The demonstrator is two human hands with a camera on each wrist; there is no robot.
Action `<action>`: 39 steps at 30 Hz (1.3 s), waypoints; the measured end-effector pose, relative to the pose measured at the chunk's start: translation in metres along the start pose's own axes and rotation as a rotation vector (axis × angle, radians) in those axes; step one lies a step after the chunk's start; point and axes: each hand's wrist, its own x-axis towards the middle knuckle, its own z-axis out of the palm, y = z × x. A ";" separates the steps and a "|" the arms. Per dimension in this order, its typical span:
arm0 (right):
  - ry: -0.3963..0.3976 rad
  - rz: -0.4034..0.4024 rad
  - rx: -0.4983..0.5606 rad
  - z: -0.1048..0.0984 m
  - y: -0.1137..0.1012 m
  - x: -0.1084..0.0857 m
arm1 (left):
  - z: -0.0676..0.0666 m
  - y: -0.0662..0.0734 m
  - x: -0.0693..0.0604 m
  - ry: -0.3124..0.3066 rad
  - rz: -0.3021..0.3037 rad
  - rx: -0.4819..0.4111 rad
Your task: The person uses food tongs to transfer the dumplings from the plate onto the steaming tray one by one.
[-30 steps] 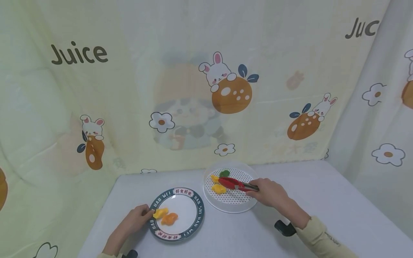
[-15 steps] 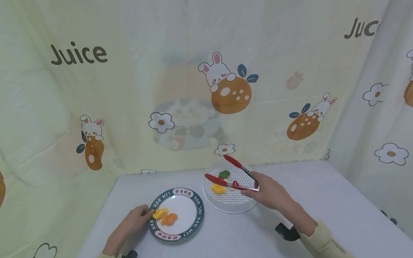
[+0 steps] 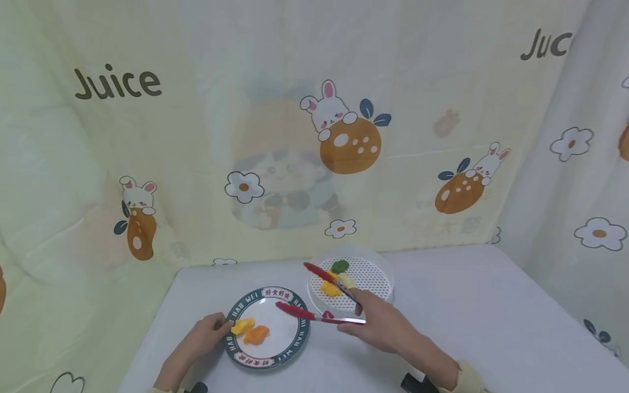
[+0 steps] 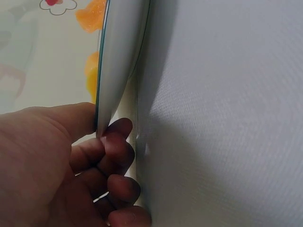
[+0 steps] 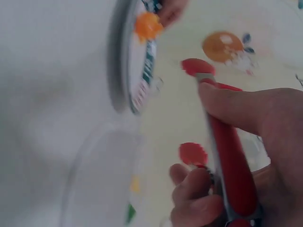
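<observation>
My left hand (image 3: 210, 331) pinches the left rim of a white plate (image 3: 282, 335) with a dark lettered border. The left wrist view shows the thumb above the plate's edge and fingers curled beneath it. A yellow piece (image 3: 243, 326) and an orange piece (image 3: 256, 334) lie on the plate; their kind is unclear. My right hand (image 3: 380, 322) grips red-tipped metal tongs (image 3: 297, 311). Their arms are spread with nothing seen between the tips, one over the plate's right side, the other over the strainer.
A round, white perforated strainer (image 3: 372, 275) stands behind and right of the plate. Inside are a green piece (image 3: 340, 266), a yellow piece (image 3: 331, 289) and a pale piece (image 3: 346, 280), partly behind the tongs. A printed curtain (image 3: 275, 136) hangs behind the white table (image 3: 442, 305).
The tongs' arms have spread from closed together. My right hand has moved them left and nearer, from over the strainer toward the plate. My left hand stays on the plate's rim.
</observation>
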 end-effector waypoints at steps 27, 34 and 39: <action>-0.167 -0.175 -0.069 0.077 -0.025 0.014 | 0.000 0.000 0.001 -0.004 0.007 -0.003; -0.176 -0.156 -0.061 0.079 -0.029 0.011 | 0.000 0.001 0.001 -0.013 -0.001 -0.007; -0.161 -0.159 -0.069 0.078 -0.030 0.009 | -0.001 0.002 0.000 -0.015 -0.011 -0.008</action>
